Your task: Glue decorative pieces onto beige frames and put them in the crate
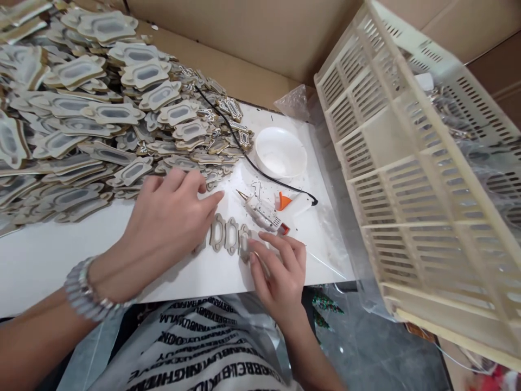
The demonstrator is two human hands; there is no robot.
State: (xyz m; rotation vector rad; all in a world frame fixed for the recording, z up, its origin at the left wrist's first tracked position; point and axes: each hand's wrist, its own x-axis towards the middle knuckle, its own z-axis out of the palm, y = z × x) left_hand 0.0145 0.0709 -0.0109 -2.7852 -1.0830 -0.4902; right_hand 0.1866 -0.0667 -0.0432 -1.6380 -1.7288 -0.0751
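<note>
A short row of small grey oval frames (231, 236) with looped ends lies on the white table top near its front edge. At the row's right end, the thumb and index finger of my right hand (280, 269) close on one small frame (244, 239). My left hand (171, 209) is over the near edge of a big pile of similar frames (179, 114). Its fingers bend downward with the tips hidden, and its thumb stretches out to the right, apart from them. Under that palm, another frame (201, 248) of the row is partly covered.
A white glue gun (264, 212) with an orange trigger (284, 201) lies beyond the row, its black cord (228, 122) running back over the pile. Behind it stands a white bowl (280, 153). A cream plastic crate (380, 141) rises at the right; cardboard walls (244, 38) stand behind.
</note>
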